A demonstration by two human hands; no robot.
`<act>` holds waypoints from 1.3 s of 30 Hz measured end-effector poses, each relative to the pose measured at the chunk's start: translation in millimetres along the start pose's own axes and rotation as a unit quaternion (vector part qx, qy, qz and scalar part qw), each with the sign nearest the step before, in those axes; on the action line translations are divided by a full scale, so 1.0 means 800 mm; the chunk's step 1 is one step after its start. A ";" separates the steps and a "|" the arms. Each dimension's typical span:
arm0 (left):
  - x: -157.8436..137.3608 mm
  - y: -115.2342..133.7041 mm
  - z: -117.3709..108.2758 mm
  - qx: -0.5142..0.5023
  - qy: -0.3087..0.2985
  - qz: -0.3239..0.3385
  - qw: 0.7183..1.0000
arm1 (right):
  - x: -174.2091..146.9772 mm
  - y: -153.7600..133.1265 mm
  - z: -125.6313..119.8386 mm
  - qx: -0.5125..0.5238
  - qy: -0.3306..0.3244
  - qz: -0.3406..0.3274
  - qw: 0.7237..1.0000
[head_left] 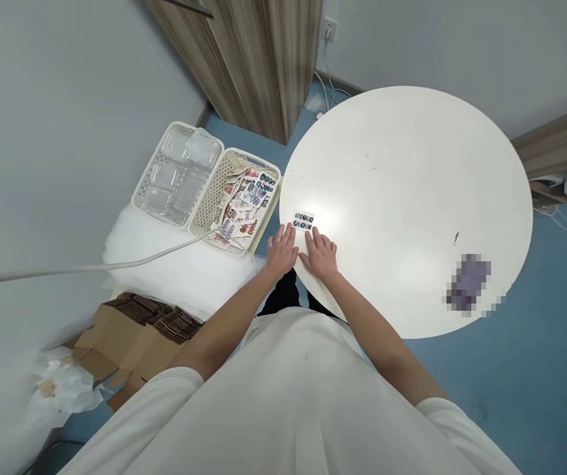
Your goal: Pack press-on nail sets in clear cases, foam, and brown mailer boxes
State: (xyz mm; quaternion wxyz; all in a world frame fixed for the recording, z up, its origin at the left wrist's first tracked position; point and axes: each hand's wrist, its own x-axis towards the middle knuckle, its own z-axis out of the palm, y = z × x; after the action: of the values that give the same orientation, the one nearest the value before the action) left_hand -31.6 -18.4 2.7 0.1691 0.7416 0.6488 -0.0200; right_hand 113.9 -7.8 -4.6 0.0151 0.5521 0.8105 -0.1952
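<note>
A small white card of press-on nails (303, 220), with two rows of dark, patterned nails, lies flat on the round white table (402, 165) close to its left edge. My left hand (281, 251) is at the card's lower left corner, fingers stretched out and fingertips by its near edge. On the other side, my right hand (319, 254) rests palm down on the table with its fingers spread, fingertips by the card's lower right corner. Neither hand is closed round anything.
Left of the table, a white basket (207, 191) holds many similar nail cards (256, 191). Beside it another basket (140, 191) contains clear plastic boxes (179, 178). A white cable (164, 252) crosses in front. Folded cardboard (129, 340) sits lower left; a blurred purple item (470, 282) lies at the table's right.
</note>
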 end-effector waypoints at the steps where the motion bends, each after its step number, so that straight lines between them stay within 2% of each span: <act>1: 0.000 0.000 0.001 0.003 -0.002 -0.002 1.000 | 0.000 0.000 0.000 0.001 0.001 0.001 1.000; 9: -0.013 0.006 -0.001 0.017 0.008 -0.029 0.999 | -0.031 0.002 -0.006 0.027 -0.014 -0.037 0.999; 13: -0.052 0.016 0.001 0.011 0.013 -0.058 0.998 | -0.065 0.011 -0.009 0.064 -0.020 -0.051 0.996; 17: -0.108 0.027 0.017 -0.019 0.003 -0.110 0.994 | -0.099 0.020 -0.007 0.108 -0.030 -0.075 0.991; 22: -0.168 0.038 0.028 -0.148 -0.010 -0.170 0.974 | -0.126 0.012 0.004 0.143 -0.073 -0.131 0.978; 26: -0.191 0.047 0.014 -0.288 0.010 -0.170 0.943 | -0.132 -0.009 0.003 0.161 -0.124 -0.190 0.960; 29: -0.197 0.050 -0.002 -0.343 0.053 -0.177 0.921 | -0.129 -0.024 -0.008 0.163 -0.137 -0.242 0.947; 34: -0.203 0.035 -0.020 -0.361 0.088 -0.163 0.914 | -0.118 -0.045 -0.022 0.130 -0.136 -0.263 0.946; 39: -0.225 -0.007 -0.026 -0.350 0.103 -0.160 0.917 | -0.106 -0.079 -0.019 0.112 -0.148 -0.269 0.945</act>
State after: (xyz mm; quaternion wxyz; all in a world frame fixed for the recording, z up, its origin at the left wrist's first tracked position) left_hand -69.5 -184.2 66.2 0.3448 0.5190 0.7382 0.2582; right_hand 93.0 -98.2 48.8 0.0194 0.2765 0.8904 -0.3611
